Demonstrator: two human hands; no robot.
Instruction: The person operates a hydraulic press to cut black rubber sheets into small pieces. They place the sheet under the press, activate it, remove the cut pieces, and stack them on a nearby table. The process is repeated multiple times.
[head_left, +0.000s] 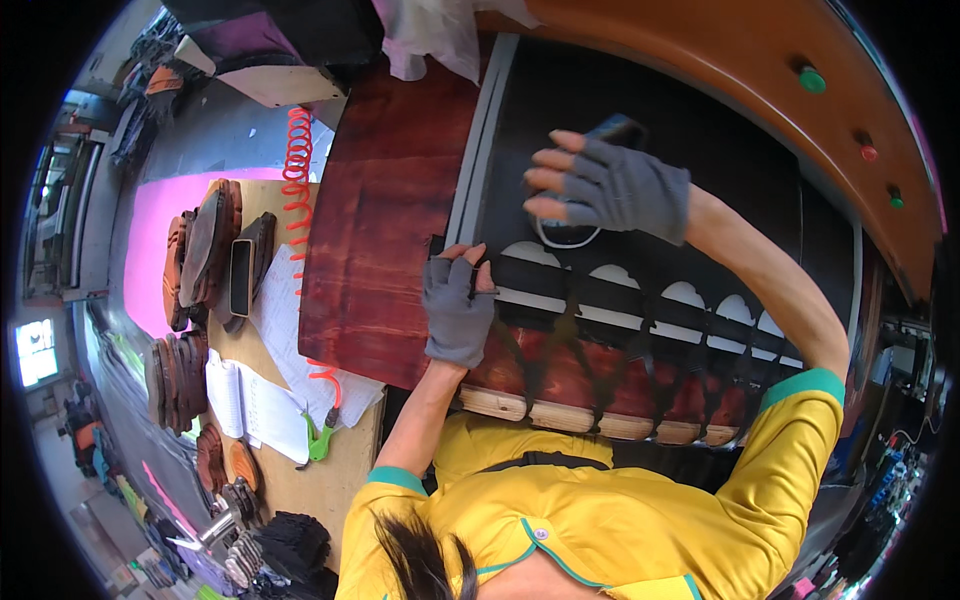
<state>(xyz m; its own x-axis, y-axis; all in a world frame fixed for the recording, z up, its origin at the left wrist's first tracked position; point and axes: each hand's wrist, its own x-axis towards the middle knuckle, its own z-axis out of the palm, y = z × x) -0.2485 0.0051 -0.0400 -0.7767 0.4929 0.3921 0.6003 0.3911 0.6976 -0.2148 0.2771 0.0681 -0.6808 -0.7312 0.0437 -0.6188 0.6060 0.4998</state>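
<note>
At your left, brown shoe soles [205, 250], a phone [241, 280] and an open notebook [265, 408] sit at the pale wooden table [350, 450]. A red coiled hose [297, 165] runs beside the dark red board [375, 220]. Your left hand [458, 310] curls its fingers at the black sheet's [745, 150] left edge; I can't tell whether they grip. The sheet lies over the board, before you. Above it, your right hand [625, 190] stretches its fingers slightly apart; any hold is unclear.
</note>
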